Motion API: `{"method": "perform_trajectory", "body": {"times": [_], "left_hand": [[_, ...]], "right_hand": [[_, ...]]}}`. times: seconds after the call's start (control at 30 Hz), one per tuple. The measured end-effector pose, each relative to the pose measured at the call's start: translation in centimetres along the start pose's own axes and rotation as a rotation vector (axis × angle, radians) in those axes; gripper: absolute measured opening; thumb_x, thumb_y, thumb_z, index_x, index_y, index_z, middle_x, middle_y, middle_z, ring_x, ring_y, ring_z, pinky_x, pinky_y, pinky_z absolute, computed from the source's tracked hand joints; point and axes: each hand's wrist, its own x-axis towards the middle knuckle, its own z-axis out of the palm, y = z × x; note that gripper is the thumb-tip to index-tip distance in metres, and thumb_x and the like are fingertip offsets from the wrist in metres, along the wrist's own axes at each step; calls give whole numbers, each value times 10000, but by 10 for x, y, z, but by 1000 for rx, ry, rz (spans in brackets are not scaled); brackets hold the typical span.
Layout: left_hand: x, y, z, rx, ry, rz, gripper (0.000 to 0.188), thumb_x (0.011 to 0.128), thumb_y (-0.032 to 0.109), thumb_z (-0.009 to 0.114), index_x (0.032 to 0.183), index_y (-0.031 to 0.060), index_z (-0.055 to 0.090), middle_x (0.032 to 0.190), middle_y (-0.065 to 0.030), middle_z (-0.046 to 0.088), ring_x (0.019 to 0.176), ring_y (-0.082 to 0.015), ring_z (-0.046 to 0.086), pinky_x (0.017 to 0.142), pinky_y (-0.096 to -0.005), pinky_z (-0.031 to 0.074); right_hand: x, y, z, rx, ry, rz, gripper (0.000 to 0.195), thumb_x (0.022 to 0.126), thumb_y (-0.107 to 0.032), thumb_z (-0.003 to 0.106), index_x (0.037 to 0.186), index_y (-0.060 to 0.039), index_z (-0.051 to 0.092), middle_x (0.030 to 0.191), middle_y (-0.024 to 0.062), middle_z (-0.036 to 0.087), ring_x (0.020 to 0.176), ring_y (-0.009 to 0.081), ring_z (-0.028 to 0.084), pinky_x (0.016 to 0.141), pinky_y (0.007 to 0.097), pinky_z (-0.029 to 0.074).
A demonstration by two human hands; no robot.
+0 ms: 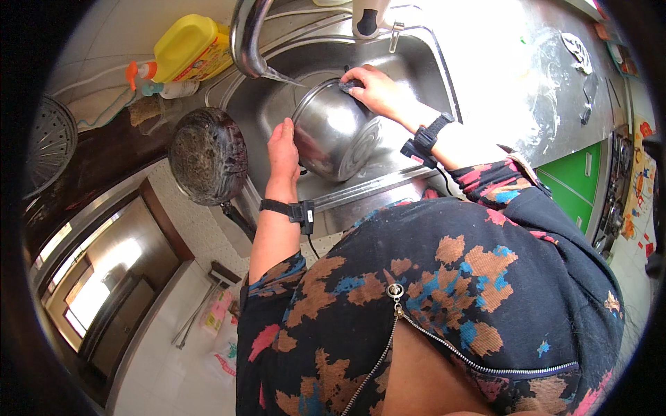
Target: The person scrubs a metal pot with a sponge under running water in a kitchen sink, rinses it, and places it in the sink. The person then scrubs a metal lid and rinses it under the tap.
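A shiny stainless steel pot [328, 125] lies tilted on its side in the steel sink [421, 67], its ringed base turned toward me. My left hand [283, 151] grips the pot at its left side, the thumb hidden behind the wrist and pot. My right hand [377, 91] holds a dark scouring pad [351, 86] against the pot's upper right rim. From the faucet [248, 47] a stream of water [283, 77] runs down toward the pot's mouth. The inside of the pot faces away from me.
A blackened frying pan [208, 156] rests upside down at the sink's left edge. Behind it stand a yellow detergent jug [192, 44] and a small pump bottle [177, 89]. A perforated steamer plate [49, 145] is at far left. A wet steel counter [520, 104] extends right, with a cloth [576, 51].
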Motion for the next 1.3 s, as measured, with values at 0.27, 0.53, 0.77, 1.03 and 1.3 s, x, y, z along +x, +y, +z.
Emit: {"method": "perform_trajectory", "body": {"times": [0.27, 0.53, 0.77, 1.03, 1.3], "left_hand": [[-21, -4, 37, 82, 66, 92, 332, 1097, 324, 586, 1086, 21, 722, 952, 28, 675, 866, -95, 574, 808, -276, 481], [-34, -7, 53, 178, 111, 135, 346, 1107, 333, 562, 1017, 25, 690, 891, 26, 637, 842, -96, 537, 786, -286, 469], [-46, -8, 53, 180, 115, 164, 405, 1103, 369, 550, 987, -2, 665, 866, -23, 650, 848, -136, 555, 801, -334, 481], [-40, -4, 56, 325, 82, 198, 409, 1101, 365, 542, 968, -9, 641, 856, -75, 644, 833, -161, 551, 805, -347, 482], [-36, -2, 63, 416, 33, 232, 394, 1096, 363, 555, 987, -6, 642, 853, -90, 654, 823, -178, 570, 809, -357, 492]], "right_hand": [[13, -20, 16, -227, 112, -171, 151, 909, -140, 686, 1004, -42, 750, 975, 180, 731, 991, 394, 681, 914, 474, 538], [9, -44, -7, -115, 150, -2, 226, 864, -161, 727, 1047, -49, 656, 928, 195, 721, 926, 419, 696, 819, 495, 555], [13, -35, 1, -102, 142, -33, 187, 843, -105, 705, 1000, -35, 633, 935, 220, 717, 921, 426, 698, 812, 504, 552], [25, -1, -12, -89, -27, -310, 206, 930, -152, 706, 1103, -46, 742, 1054, 173, 718, 1037, 365, 691, 938, 448, 549], [50, -7, -28, -320, -143, -398, 139, 879, -126, 693, 981, -84, 778, 967, 138, 706, 958, 373, 694, 853, 445, 571]]}}
